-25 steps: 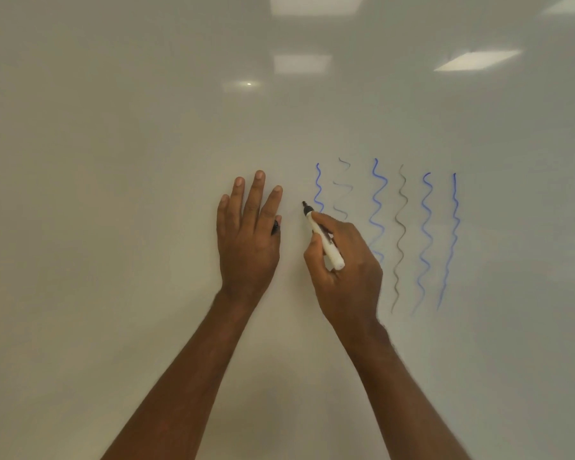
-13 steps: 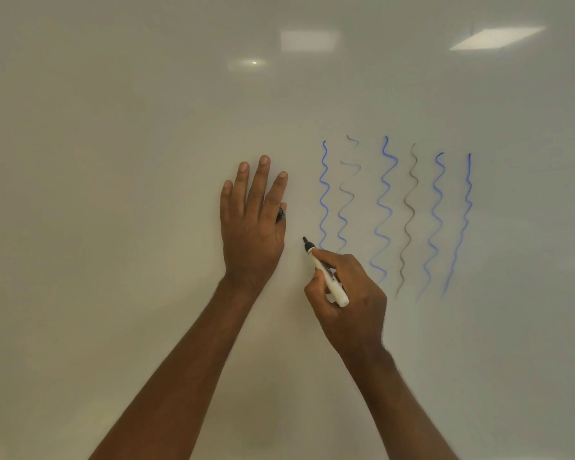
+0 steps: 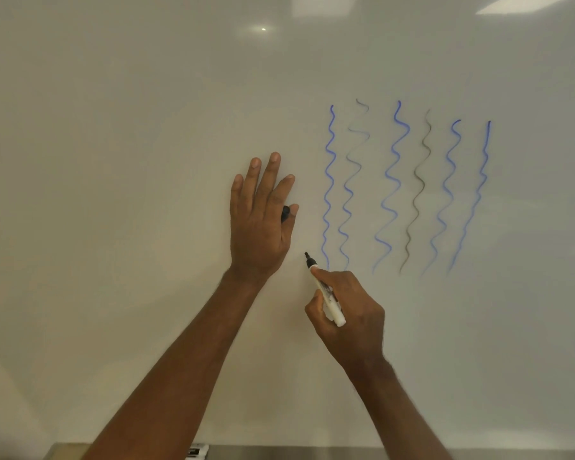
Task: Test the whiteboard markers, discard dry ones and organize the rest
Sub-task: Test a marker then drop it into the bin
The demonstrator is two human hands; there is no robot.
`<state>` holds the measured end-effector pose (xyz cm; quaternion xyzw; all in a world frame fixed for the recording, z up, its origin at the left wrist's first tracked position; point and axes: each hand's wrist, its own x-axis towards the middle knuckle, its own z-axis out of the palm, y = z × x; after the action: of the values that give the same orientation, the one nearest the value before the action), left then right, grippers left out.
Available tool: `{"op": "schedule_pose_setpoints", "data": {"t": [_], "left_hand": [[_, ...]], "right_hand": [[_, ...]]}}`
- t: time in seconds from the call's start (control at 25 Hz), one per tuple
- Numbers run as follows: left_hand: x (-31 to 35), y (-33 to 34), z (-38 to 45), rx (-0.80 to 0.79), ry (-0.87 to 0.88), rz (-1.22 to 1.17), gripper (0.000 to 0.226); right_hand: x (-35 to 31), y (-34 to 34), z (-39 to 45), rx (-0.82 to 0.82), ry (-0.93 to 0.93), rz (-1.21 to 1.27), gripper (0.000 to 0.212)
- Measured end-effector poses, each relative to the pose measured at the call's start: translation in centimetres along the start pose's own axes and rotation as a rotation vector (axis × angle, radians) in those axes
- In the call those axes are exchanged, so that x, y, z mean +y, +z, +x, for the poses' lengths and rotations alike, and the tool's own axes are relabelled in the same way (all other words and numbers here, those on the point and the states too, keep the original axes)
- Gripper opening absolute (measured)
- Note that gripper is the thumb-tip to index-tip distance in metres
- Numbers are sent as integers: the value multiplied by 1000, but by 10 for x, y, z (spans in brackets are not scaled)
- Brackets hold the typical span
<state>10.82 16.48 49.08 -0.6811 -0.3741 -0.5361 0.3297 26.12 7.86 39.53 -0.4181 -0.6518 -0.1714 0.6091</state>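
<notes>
A: Marker [image 3: 326,292]?
B: Uncapped, right hand [image 3: 349,313] fingers curled round it, tip at whiteboard [image 3: 113,161], left of six squiggles [image 3: 405,190].
A: Left hand [image 3: 259,220]?
B: Flat on board, fingers straight; thumb pins a dark cap [image 3: 285,213], probably.
A: Progress?
B: Six tested, some faint. Sorting and discarding not done; another marker [image 3: 197,450] on ledge [image 3: 312,452].

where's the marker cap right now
In the head view, the black cap is tucked under the left hand, flat on the whiteboard.
</notes>
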Motion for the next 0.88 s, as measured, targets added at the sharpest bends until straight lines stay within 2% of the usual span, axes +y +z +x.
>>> {"op": "schedule_pose_setpoints", "data": {"t": [0.2, 0.36, 0.48, 0.6, 0.72, 0.88], "left_hand": [[13, -7, -36, -137, -131, -297, 30], [47, -14, -74, -85, -326, -483, 20], [87, -30, -102, -85, -662, -716, 23], [127, -48, -123, -27, -1044, -1016, 28], [162, -57, -140, -22, -1377, -1264, 25], [204, -60, -153, -47, -1663, -1429, 34]], "right_hand": [[4, -9, -27, -185, 86, 11, 25], [6, -34, -45, -342, 264, 15, 24], [8, -61, -57, -389, 420, 173, 28], [9, -89, -74, -372, 493, 333, 33], [13, -115, -92, -327, 627, 535, 25], [23, -146, -111, -339, 703, 656, 15]]}}
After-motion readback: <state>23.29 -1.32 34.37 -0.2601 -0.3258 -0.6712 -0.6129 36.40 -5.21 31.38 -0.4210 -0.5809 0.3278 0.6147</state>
